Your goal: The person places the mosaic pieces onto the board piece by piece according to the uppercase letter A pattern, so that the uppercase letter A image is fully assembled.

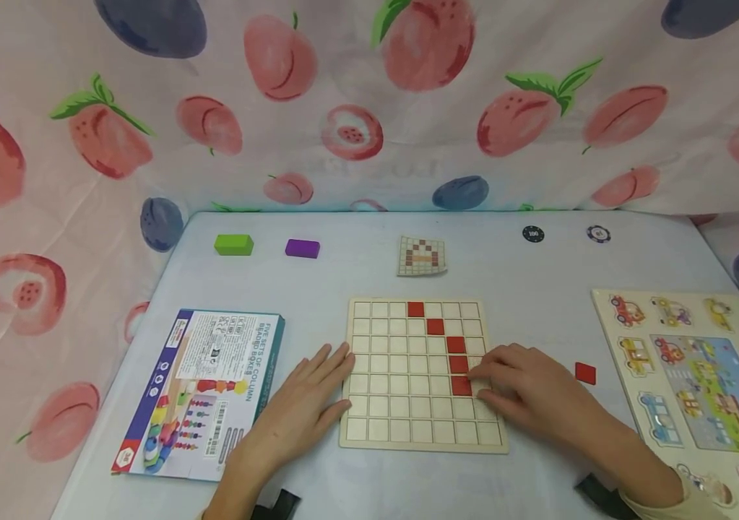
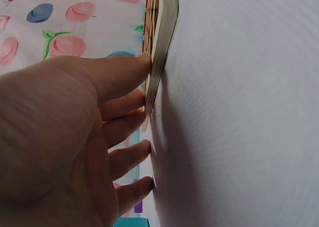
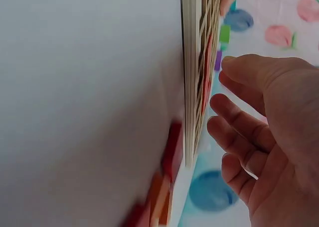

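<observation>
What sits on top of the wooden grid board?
Five red tiles step diagonally down the grid board. The right hand lies over its right cells, hiding whatever is beneath; the left hand presses its left edge.

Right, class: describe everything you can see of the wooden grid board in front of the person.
The wooden grid board is a pale, thin square panel lying flat on the light table, divided into small square cells. Five red tiles sit in its cells, stepping diagonally from the top middle down to the right. The left hand rests with straight fingers against its left edge; the right hand lies over its right side, fingertips at the lowest red tile. One spare red tile lies on the table to its right.
</observation>
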A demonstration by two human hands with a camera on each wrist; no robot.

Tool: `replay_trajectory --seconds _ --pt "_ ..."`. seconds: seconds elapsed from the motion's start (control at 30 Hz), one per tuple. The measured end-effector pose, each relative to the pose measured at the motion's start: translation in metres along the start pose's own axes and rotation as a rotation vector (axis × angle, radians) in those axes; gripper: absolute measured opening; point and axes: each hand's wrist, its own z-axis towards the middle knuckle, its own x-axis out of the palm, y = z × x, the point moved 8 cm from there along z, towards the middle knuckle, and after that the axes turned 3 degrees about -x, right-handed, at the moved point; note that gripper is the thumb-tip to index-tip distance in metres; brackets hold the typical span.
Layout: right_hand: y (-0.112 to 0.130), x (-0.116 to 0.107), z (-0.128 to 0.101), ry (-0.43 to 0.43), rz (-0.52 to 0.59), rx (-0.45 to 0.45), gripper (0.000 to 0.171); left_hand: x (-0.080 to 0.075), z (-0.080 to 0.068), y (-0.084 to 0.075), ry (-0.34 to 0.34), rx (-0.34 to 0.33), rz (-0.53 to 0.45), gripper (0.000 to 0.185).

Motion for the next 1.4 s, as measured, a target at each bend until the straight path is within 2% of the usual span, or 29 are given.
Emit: replay_trajectory --seconds 0.13,0.27,0.37,0.6,0.73,1.0,1.27,1.4 --pt "-0.021 -0.013 -0.014 0.000 -0.018 0.100 0.033 0.000 -0.001 0.001 -0.001 -0.004 -0.003 0.063" --pt "-0.041 -0.025 -0.027 -0.007 -0.055 0.137 0.036 0.000 -0.003 0.004 0.010 -0.021 -0.003 0.064" --pt "-0.057 -0.032 -0.036 0.022 -0.092 0.188 0.039 0.001 -0.003 0.006 0.020 -0.031 0.001 0.065" --pt "-0.099 -0.027 -0.060 0.189 -0.169 0.376 0.056 0.001 -0.003 0.006 0.019 -0.031 0.001 0.065" --pt "-0.113 -0.021 -0.070 0.251 -0.182 0.433 0.055 0.001 -0.003 0.006 0.019 -0.029 0.002 0.065" --pt "-0.115 -0.020 -0.067 0.257 -0.144 0.429 0.045 0.000 -0.003 0.005 0.018 -0.028 0.000 0.065" --pt "-0.110 -0.029 -0.052 0.197 -0.138 0.378 0.029 0.000 -0.001 0.003 0.011 -0.019 -0.010 0.064" --pt "-0.110 -0.028 -0.050 0.212 -0.133 0.389 0.029 0.000 0.000 0.001 0.010 -0.011 -0.019 0.064"
